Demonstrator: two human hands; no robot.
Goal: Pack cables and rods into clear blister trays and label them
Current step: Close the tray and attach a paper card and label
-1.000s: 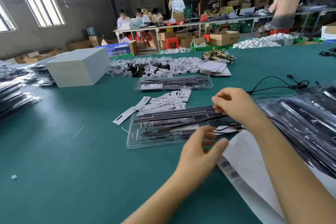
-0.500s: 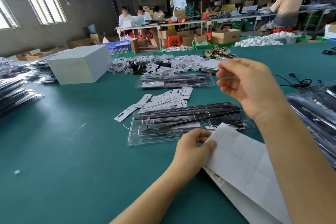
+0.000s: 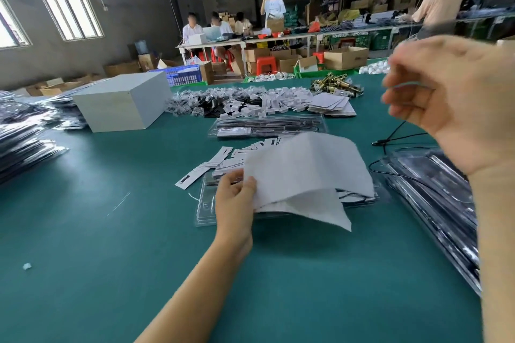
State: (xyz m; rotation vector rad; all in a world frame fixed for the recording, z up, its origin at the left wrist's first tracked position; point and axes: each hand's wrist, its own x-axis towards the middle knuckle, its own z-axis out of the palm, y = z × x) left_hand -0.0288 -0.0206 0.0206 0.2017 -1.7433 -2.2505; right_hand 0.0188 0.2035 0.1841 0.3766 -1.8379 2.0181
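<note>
Since half a second ago, left hand (image 3: 235,198) has lifted the sheet (image 3: 303,175) over the centre tray (image 3: 204,211), pinching its edge; we judge for labelling. Right hand (image 3: 451,103) blurred upper right, fingers loosely curled, grip unclear.

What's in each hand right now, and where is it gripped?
Left hand pinches the white label sheets at their left edge. Right hand is raised and blurred; cannot tell if it holds anything.
</note>
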